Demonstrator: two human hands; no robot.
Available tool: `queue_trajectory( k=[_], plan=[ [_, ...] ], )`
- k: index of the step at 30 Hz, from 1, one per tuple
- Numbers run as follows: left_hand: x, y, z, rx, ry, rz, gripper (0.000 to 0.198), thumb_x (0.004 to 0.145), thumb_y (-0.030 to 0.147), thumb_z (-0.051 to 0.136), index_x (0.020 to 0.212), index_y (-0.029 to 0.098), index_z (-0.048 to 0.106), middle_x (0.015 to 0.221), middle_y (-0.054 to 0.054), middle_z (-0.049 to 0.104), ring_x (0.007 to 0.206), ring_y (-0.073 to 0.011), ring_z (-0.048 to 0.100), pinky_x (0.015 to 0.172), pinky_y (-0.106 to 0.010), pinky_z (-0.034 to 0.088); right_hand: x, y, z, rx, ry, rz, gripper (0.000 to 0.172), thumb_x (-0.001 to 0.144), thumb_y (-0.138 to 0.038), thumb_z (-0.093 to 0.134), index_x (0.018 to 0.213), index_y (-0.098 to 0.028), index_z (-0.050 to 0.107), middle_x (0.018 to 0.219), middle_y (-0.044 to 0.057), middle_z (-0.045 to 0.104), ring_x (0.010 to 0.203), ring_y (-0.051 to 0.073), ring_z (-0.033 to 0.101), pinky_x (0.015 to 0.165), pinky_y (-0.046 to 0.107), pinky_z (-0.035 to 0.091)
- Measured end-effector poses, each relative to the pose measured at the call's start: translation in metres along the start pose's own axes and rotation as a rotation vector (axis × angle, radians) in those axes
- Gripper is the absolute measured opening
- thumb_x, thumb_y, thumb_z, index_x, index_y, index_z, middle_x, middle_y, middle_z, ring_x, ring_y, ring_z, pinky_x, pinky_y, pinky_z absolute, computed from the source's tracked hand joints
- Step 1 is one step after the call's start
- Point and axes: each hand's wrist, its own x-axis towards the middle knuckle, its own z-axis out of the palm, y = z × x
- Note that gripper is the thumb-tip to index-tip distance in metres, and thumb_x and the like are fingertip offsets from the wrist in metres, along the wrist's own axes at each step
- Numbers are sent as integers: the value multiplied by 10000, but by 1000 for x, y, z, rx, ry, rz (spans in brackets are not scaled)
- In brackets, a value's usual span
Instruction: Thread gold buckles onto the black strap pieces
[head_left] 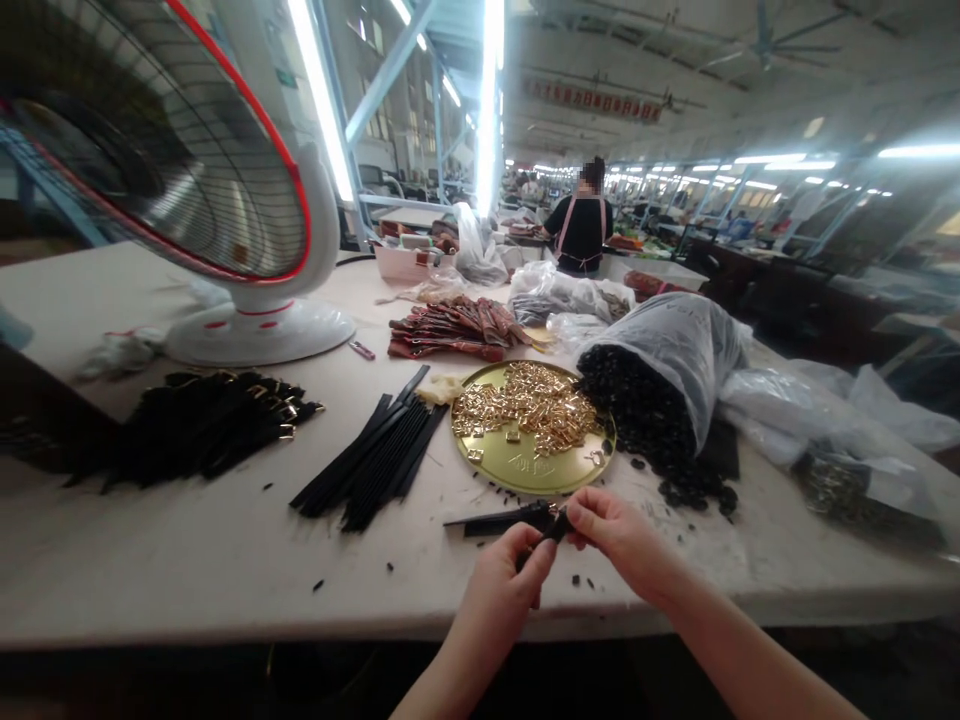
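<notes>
The person's left hand [511, 568] pinches a short black strap [556, 527] between thumb and fingers, while the right hand [609, 524] closes on its upper end; the strap sits between the two hands, just above the front part of the bench [247, 580]. Right behind the hands, a few black strips [495, 522] lie on the cloth-like surface, partly hidden by the fingers. Beyond them stands a round gold tray [502, 475], heaped with small gold buckles [547, 400] toward its far side, its near rim close to the right hand. Crowding the tray's right edge, a clear plastic bag [690, 340] lies on its side and spills black discs [637, 400] over the bench, some of them near the right forearm; more bags [810, 410] crumple farther right. To the left of the tray fans a bundle of long black strips [382, 450], and farther left is a pile of black straps with gold fittings [217, 425]. A large fan [259, 335] with a red-rimmed guard fills the upper left (its white base takes up a good share of the bench). Reddish-brown pieces [454, 328] are stacked behind the tray, and a person in an apron [583, 225] stands in the background.
</notes>
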Motion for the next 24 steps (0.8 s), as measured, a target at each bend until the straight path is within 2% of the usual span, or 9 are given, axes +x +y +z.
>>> queue_trajectory(
  k=[4, 8, 11, 13, 15, 19, 22, 24],
  plan=[
    [-2, 0, -3, 35, -52, -30, 268, 762, 432, 496, 676, 179, 512, 450, 83, 407, 394, -72, 367, 406, -177, 287, -3, 5, 5, -188, -5, -76, 223, 722, -367, 635, 714, -171, 529, 625, -29, 516, 581, 106, 452, 547, 240, 361],
    [-4, 8, -1, 13, -92, -3, 304, 783, 456, 463, 723, 170, 547, 477, 79, 408, 411, -72, 365, 419, -183, 296, -1, 14, 11, 8, -9, 1, 275, 680, -377, 669, 810, -187, 518, 606, -49, 501, 548, 106, 465, 540, 246, 380],
    [-4, 9, -3, -17, -114, 34, 256, 784, 392, 487, 888, 165, 546, 582, 49, 510, 485, -86, 436, 479, -197, 344, 1, 19, 12, 105, 17, 54, 270, 679, -389, 669, 778, -170, 546, 614, -36, 508, 559, 102, 453, 553, 245, 378],
    [-4, 6, -4, -40, -122, 49, 290, 802, 309, 465, 1054, 167, 473, 658, 32, 559, 534, -94, 458, 514, -205, 355, 2, 22, 12, 123, 61, 77, 277, 676, -403, 670, 747, -162, 552, 612, -33, 500, 550, 96, 430, 541, 237, 363],
    [-3, 1, -5, -34, -107, 58, 330, 815, 238, 425, 1137, 167, 398, 661, 32, 570, 555, -99, 461, 535, -213, 355, 2, 24, 14, 111, 78, 94, 293, 672, -423, 670, 726, -162, 549, 599, -35, 492, 534, 93, 415, 523, 232, 348],
    [3, -5, -5, -43, -76, 64, 308, 821, 224, 427, 1120, 165, 381, 665, 23, 585, 605, -108, 502, 589, -232, 389, 0, 26, 17, 79, 67, 65, 300, 674, -444, 667, 725, -170, 554, 596, -31, 503, 556, 108, 438, 536, 239, 353],
    [9, -4, -5, -113, -91, -11, 318, 809, 265, 478, 1090, 172, 362, 750, -22, 635, 588, -113, 525, 521, -223, 398, -2, 26, 13, 133, 61, 9, 384, 794, -523, 485, 787, -157, 601, 629, 5, 535, 605, 131, 475, 583, 264, 373],
    [12, -1, -4, -169, -104, -44, 317, 782, 274, 531, 1033, 178, 363, 777, -40, 651, 613, -124, 553, 513, -221, 415, -3, 26, 9, 193, 54, 46, 415, 826, -522, 427, 764, -152, 603, 652, 21, 553, 614, 134, 486, 590, 269, 376]
  ],
)
